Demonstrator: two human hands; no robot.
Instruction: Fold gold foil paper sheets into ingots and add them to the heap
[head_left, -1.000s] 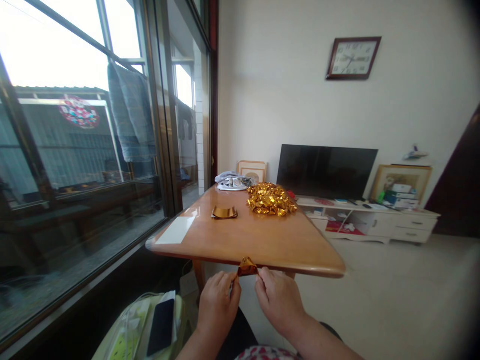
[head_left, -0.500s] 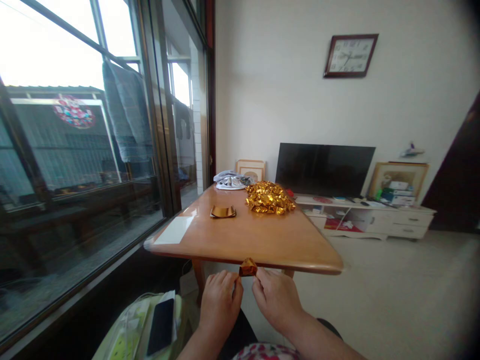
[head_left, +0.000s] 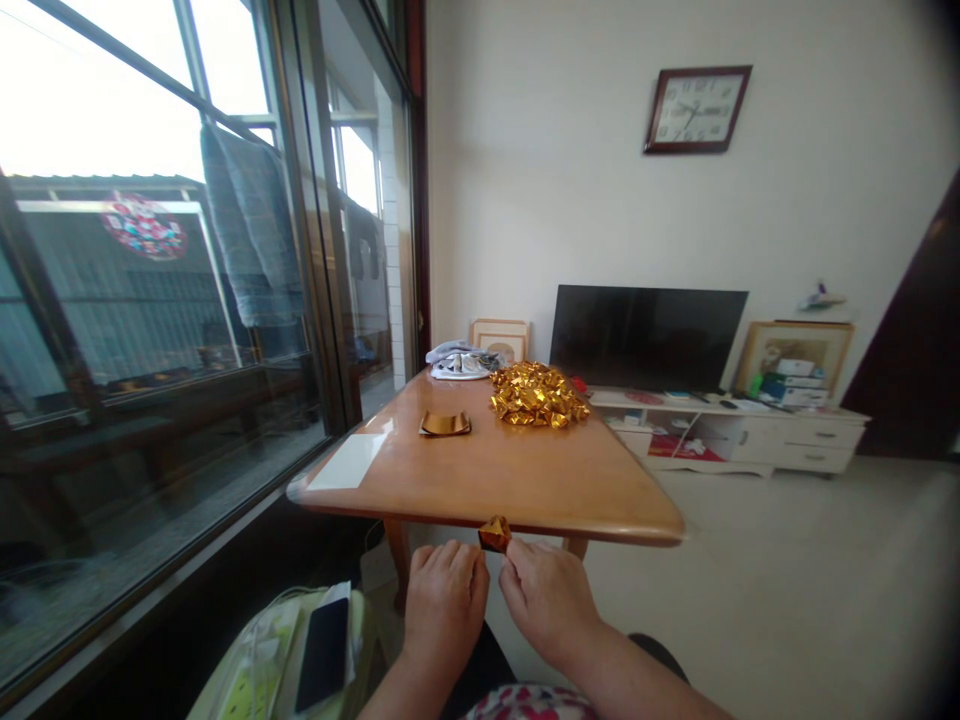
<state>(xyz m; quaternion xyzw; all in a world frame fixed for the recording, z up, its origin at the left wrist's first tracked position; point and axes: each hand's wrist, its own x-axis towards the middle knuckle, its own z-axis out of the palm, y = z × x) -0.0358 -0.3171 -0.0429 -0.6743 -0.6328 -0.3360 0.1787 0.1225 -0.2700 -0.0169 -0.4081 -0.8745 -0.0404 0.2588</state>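
gold foil (head_left: 494, 534), folded small, is pinched tightly between the left hand (head_left: 445, 605) and right hand (head_left: 550, 600), which have been brought closer, just below the near edge of the table (head_left: 570, 527).

A small gold foil lump (head_left: 494, 534) fills the gap between the left hand (head_left: 444, 605) and right hand (head_left: 547, 600). Above them, the smooth orange wooden surface (head_left: 487, 480) gives room up to a big shiny gold foil heap (head_left: 536, 395). Tall dark window glass (head_left: 150, 400) blocks the left.
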